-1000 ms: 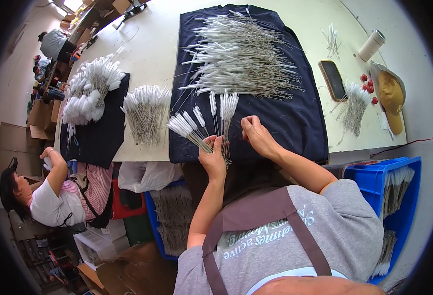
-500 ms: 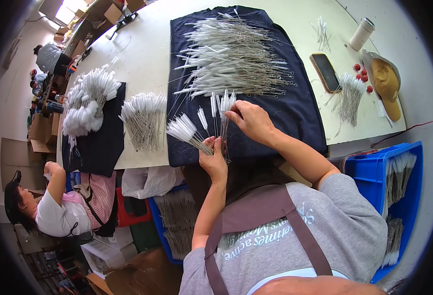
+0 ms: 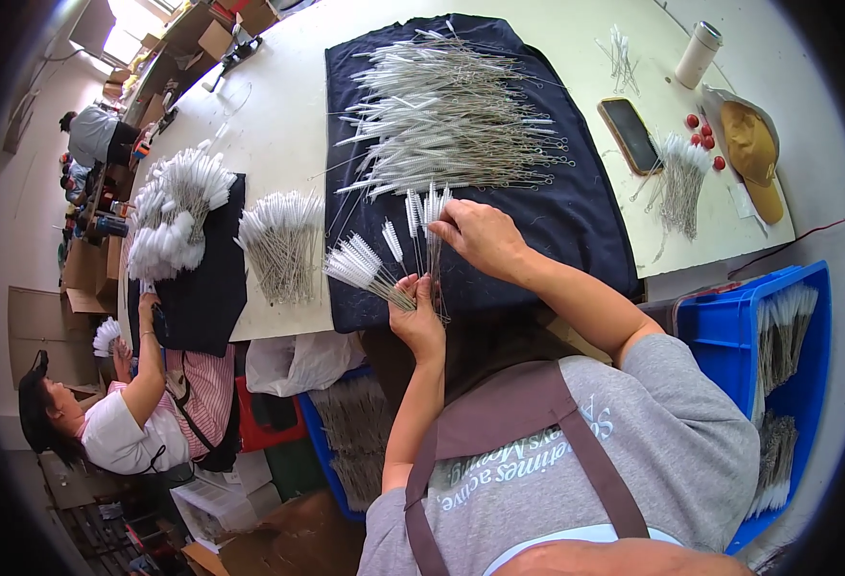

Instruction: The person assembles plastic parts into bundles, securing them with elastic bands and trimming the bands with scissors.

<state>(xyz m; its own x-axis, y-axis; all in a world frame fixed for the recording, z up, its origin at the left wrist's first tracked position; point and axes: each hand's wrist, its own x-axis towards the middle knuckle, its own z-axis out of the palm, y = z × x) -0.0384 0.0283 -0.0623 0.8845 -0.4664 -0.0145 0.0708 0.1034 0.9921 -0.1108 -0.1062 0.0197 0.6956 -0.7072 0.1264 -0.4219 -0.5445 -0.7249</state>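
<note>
With right hand (image 3: 485, 240): now at the upright heads (image 3: 415, 213) of the brushes (image 3: 357, 260), clear of them a second ago; palm down, fingers curled, cannot tell whether pinching any. In left hand (image 3: 417, 319): same brushes, gripped by the wires (image 3: 390, 291), spread above the near edge of the dark cloth (image 3: 576, 211).

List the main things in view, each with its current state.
Left hand, closed around the held brushes
Right hand, at the held brushes, pinch unclear
Held brushes, fanned out
Brush pile, loose, layered
Dark cloth, spread out
Phone, face up, screen dark
White bottle, lidded
Right-hand blue bin, open
White plastic bag, crumpled
</note>
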